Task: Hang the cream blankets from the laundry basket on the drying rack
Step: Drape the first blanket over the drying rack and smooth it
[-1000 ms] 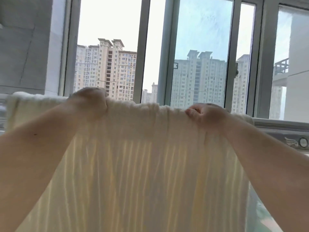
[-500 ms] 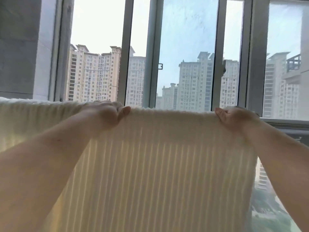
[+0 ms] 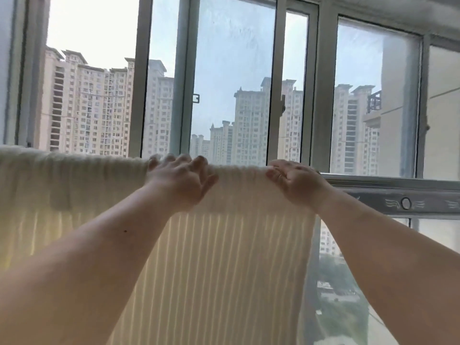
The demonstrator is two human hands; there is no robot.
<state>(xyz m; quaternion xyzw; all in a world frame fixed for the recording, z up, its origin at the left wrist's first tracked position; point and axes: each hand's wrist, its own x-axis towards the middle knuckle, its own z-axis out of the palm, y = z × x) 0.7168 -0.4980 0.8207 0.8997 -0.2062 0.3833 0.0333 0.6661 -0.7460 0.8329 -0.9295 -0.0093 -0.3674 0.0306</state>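
Note:
A cream ribbed blanket (image 3: pixel 236 245) hangs over the silver drying rack rail (image 3: pixel 398 185), its fold running across the view at hand height. My left hand (image 3: pixel 179 183) hovers at the top fold with its fingers spread and holds nothing. My right hand (image 3: pixel 296 183) rests on the fold close to the blanket's right edge, fingers laid along the top. More cream cloth (image 3: pixel 62 185) covers the rail out to the left edge; I cannot tell whether it is a separate blanket. The laundry basket is out of view.
Tall sliding windows with grey frames (image 3: pixel 316 95) stand just behind the rail, with apartment towers outside. The bare rail runs on to the right. A grey wall (image 3: pixel 10 70) closes off the left.
My left hand has let go of the top edge and spread its fingers. My right hand has slid left along the fold and loosened its pinch. The view has tilted upward.

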